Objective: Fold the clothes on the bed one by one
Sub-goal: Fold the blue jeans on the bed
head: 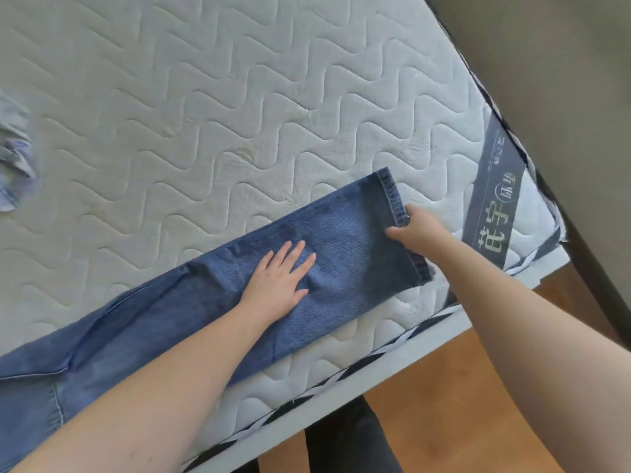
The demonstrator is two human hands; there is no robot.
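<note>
Our left hand (278, 279) lies flat, fingers straight, on the jeans (211, 302), which stretch along the bed (205, 97) under both hands. Our right hand (415, 230) pinches the hem. Denim is heavy, limp, not slippery; hem and waistband seem the best holds.

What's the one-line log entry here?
jeans flat on mattress | left hand presses leg | right hand grips hem | fold pending
</note>
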